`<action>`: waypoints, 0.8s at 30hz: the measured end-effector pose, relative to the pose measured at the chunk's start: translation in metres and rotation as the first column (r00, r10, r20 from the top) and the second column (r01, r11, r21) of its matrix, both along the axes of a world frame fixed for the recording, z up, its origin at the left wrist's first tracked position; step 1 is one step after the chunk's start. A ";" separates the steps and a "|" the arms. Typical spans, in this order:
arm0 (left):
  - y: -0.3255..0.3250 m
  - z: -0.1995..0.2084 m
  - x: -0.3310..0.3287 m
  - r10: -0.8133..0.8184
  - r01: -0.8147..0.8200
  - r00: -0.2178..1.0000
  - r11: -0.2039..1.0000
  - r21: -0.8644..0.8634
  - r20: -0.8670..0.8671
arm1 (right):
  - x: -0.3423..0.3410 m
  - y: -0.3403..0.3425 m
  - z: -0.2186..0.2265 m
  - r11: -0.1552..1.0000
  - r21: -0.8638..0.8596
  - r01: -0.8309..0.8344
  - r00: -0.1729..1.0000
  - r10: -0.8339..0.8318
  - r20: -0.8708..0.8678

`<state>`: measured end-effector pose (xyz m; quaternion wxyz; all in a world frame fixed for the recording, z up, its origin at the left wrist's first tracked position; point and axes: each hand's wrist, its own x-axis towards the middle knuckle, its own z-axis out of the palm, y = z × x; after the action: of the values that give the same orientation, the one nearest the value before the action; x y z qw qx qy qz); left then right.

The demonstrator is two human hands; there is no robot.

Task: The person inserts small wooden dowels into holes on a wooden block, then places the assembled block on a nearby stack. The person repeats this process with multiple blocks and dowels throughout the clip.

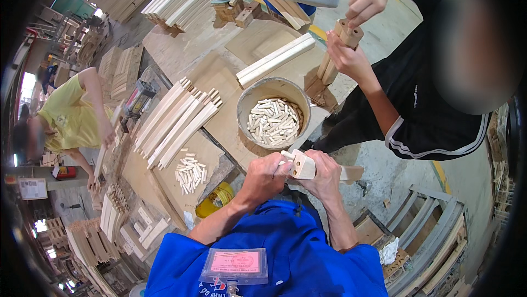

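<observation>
Just in front of my body, my right hand (324, 175) is wrapped round a pale wooden bar (303, 166) with round holes in its end face. The end tilts up toward me, and the bar's length runs off to the right. My left hand (265, 175) is closed at the left of that end, its fingers pinching a short wooden dowel (286, 155) beside the holes. Whether the dowel touches a hole, I cannot tell. Right beyond my hands stands a round bucket (242, 111) holding many loose dowels (274, 121).
Left on the worktable lie a dowel heap (190, 174) and a row of wooden rails (174, 124). A yellow pail (216, 200) sits below the table edge. A co-worker's hands (349, 55) hold wooden bars at right. Others work at far left and top. A slatted frame (425, 214) stands lower right.
</observation>
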<state>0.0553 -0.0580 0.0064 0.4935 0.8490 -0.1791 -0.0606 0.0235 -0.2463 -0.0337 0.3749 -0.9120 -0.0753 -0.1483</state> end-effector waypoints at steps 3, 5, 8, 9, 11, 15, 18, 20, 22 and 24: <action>0.003 -0.011 0.011 -0.041 0.036 0.989 0.999 -0.037 -0.140 | 0.003 0.001 -0.008 0.999 0.017 0.040 0.999 -0.040 0.015; 0.005 -0.014 0.019 -0.101 0.053 0.947 0.985 -0.162 -0.304 | 0.004 0.000 -0.007 0.998 0.050 0.032 0.999 -0.029 -0.042; 0.010 -0.013 0.038 -0.213 0.013 0.802 0.941 -0.339 -0.558 | 0.005 -0.001 -0.011 0.984 0.162 0.068 0.992 -0.050 -0.113; 0.015 -0.007 0.059 -0.232 0.024 0.733 0.948 -0.317 -0.639 | 0.004 -0.004 -0.013 0.973 0.205 0.103 0.988 -0.077 -0.132; 0.009 -0.012 0.109 -0.161 0.136 0.782 0.987 -0.087 -0.602 | 0.004 -0.010 -0.016 0.937 0.314 0.151 0.980 -0.101 -0.172; 0.012 -0.119 0.187 -0.302 0.380 0.925 0.724 0.576 -0.231 | 0.004 -0.004 -0.007 0.881 0.444 0.162 0.973 -0.068 -0.220; -0.016 -0.152 0.200 -0.331 0.584 0.811 0.443 0.680 -0.482 | -0.002 -0.007 -0.005 0.858 0.474 0.198 0.968 -0.094 -0.234; -0.037 -0.161 0.184 -0.302 0.661 0.745 0.456 0.596 -0.595 | -0.011 -0.012 -0.005 0.849 0.464 0.251 0.955 -0.139 -0.263; -0.033 -0.175 0.175 -0.474 0.665 0.719 0.258 0.701 -0.508 | -0.008 -0.010 0.003 0.852 0.463 0.242 0.959 -0.138 -0.247; -0.042 -0.157 0.172 -0.488 0.701 0.706 0.386 0.599 -0.512 | -0.016 -0.016 0.001 0.845 0.458 0.276 0.951 -0.170 -0.259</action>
<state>0.2272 -0.0995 -0.1509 0.0505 0.8332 -0.3662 -0.4112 0.0070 -0.2624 -0.0331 0.5790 -0.8003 0.1113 -0.1090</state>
